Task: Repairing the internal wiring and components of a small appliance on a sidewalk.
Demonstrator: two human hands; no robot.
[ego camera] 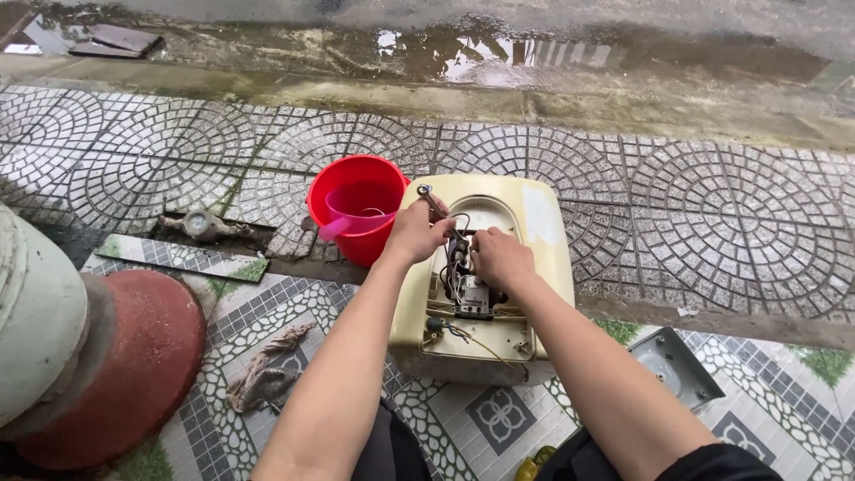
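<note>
At the far left edge of the tiled floor (294, 303) stands a pale cylindrical body on a dark red round base (125, 365), cut off by the frame. To its right a crumpled grey-brown rag (263, 374) lies on the tiles, and beyond it a small metal meter (198, 223) sits in a recess at the pavement edge. A red bucket (343, 191) holding a pink scoop (343, 218) stands touching the left upper corner of the cream appliance housing (534, 232), which lies on its back directly ahead of the person, long axis running away from the body. Its oval service opening faces up and exposes a terminal block (474, 298) with yellow and black wires. The left hand (417, 233) is closed around the handle of a socket wrench (432, 200), whose head projects up and away over the top rim of the opening. The right hand (501, 258) is curled, fingers down inside the opening just above the terminal block; what it grips cannot be determined. Both hands are at the component, the right one nearer the wiring. A grey cover plate (681, 365) lies on the floor near the housing's lower right corner. The fastener under the hands is hidden.
</note>
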